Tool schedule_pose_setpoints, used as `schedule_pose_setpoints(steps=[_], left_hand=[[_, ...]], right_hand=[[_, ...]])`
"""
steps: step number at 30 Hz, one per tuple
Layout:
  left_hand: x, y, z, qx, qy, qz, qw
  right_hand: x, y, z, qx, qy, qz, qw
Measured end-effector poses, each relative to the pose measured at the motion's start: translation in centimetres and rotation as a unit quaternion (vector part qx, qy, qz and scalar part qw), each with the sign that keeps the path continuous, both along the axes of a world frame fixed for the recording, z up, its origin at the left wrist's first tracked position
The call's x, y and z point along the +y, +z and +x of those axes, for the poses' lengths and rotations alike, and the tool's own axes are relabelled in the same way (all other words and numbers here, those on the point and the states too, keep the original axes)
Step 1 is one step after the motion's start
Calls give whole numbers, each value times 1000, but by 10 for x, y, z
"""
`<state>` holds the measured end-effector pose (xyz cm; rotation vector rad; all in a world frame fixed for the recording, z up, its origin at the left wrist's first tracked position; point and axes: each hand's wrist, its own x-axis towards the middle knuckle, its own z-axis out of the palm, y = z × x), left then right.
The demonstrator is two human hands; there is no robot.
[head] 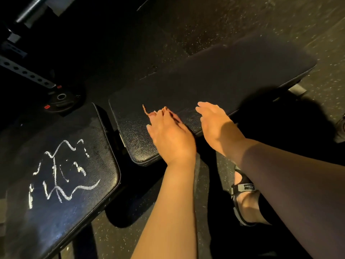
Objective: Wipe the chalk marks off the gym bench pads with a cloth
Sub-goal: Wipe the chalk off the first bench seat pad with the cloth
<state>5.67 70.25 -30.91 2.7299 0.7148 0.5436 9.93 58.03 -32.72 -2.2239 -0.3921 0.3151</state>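
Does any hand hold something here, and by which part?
The right hand holds nothing. The left hand has its fingers at an orange mark on the pad; whether they pinch something small there cannot be told.

One head-worn wide-angle view, facing steeply downward, close over the bench pads (224, 77)

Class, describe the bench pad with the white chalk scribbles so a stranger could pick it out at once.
Find the long black bench pad stretching away to the upper right. Across a narrow gap to its left lies a shorter black pad. Only this one bears white chalk scribbles; the long pad shows a small orange mark.
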Motion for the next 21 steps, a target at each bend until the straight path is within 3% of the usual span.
schedule_pose_setpoints(steps=[6, 8, 10, 12, 14, 17, 19, 21], left_hand=[[-17, -6, 21, 78, -213, -38, 973], [9, -3, 19, 66, -184, -18, 981], [23, 1, 21, 45, -87, -5, 995], [8, 1, 26, 42, -48, 1, 998], [-18, -4, 30, 36, -100, -12, 994], [-35, -2, 30, 83, -194, -101, 972], [-22, 4, 27, 130, -251, -139, 949], [-1, 10, 20, 142, -287, -119, 940]], right_hand=[[-9, -19, 0, 7, -37, -11, 999], [-6, -30, 8, 20, -63, 7, 998], [-4, -41, 9, 43, -53, 59, 996], [-3, -37, 9, 43, -82, 51, 994], [-3, -28, 9, 36, -102, 24, 994], [-5, -16, 7, 37, -137, 95, 985], [-2, -12, 7, 108, -160, 169, 967], [3, -15, 10, 110, -173, 137, 969]])
